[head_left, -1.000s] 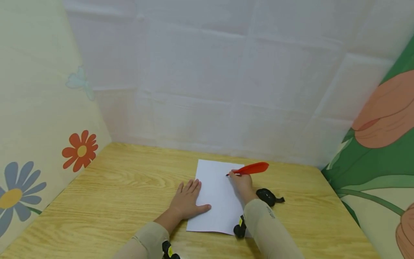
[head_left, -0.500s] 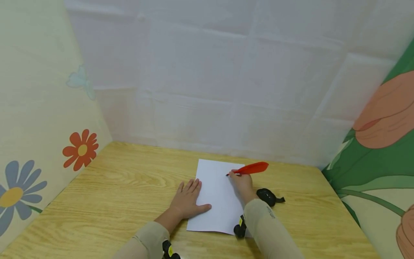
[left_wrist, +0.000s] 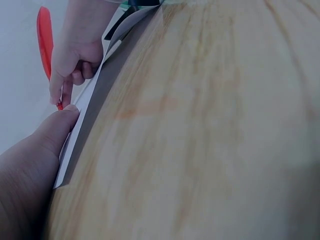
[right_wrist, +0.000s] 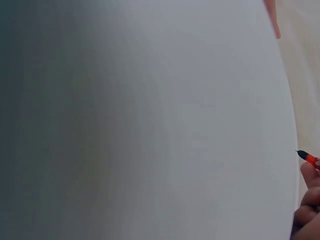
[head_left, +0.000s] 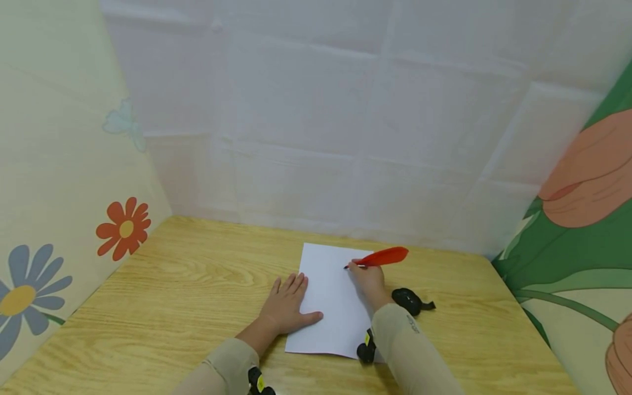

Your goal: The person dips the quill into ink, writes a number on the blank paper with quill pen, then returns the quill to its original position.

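A white sheet of paper (head_left: 328, 307) lies on the wooden table, its near edge curling up a little. My left hand (head_left: 285, 311) rests flat on its left side, fingers spread and the thumb on the paper. Over the upper right part, my right hand (head_left: 369, 282) pinches a red feather pen (head_left: 387, 256), plume slanting up to the right. Its dark tip points left, at or just above the sheet; contact cannot be told. In the right wrist view, the pen's black tip (right_wrist: 302, 154) shows beyond the fingertips. The left wrist view shows the red plume (left_wrist: 45, 42) above the right hand.
A small black rounded object with a short tail (head_left: 407, 301) lies on the table just right of my right wrist. A white cloth (head_left: 316, 120) hangs behind the table (head_left: 207, 274). Flower-printed panels (head_left: 59, 164) stand at both sides.
The pen and right fingertips have shifted very slightly to the left over the paper. My left hand and the sheet stay in place.
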The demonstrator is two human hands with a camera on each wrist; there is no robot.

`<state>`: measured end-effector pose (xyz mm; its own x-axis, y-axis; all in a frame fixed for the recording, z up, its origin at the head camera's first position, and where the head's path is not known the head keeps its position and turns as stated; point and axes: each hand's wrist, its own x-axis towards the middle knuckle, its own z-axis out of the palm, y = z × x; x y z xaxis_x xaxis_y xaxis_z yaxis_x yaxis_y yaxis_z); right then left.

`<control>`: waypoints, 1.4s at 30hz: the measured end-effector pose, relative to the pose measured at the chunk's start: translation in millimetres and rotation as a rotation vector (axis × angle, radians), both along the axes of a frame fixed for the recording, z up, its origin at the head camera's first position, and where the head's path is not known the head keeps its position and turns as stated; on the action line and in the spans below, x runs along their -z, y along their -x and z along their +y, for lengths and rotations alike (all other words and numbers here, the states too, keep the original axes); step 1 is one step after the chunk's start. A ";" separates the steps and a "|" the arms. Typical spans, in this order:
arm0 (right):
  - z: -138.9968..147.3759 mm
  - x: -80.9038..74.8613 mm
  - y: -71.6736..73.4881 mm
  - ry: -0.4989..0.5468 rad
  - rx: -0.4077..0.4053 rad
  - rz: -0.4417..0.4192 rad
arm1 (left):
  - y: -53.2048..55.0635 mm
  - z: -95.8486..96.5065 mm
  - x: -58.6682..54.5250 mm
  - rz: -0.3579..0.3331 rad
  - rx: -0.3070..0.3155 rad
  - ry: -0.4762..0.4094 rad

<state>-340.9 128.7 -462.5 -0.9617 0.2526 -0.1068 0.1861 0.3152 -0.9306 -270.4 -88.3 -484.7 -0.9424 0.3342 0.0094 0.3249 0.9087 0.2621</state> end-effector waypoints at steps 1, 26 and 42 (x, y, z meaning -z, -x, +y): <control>-0.2 -0.3 0.1 0.002 0.000 -0.001 | -0.1 0.0 -0.2 -0.001 -0.001 -0.002; -1.6 -0.3 2.1 -0.017 -0.014 -0.029 | -1.7 1.0 -4.0 -0.007 -0.016 -0.007; -2.6 0.6 0.4 -0.043 -0.028 0.006 | -3.5 1.1 -4.2 -0.006 -0.014 -0.014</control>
<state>-341.2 126.1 -463.0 -0.9689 0.2302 -0.0903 0.1711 0.3602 -0.9170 -266.9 -87.2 -480.6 -0.9472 0.3206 0.0083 0.3102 0.9094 0.2772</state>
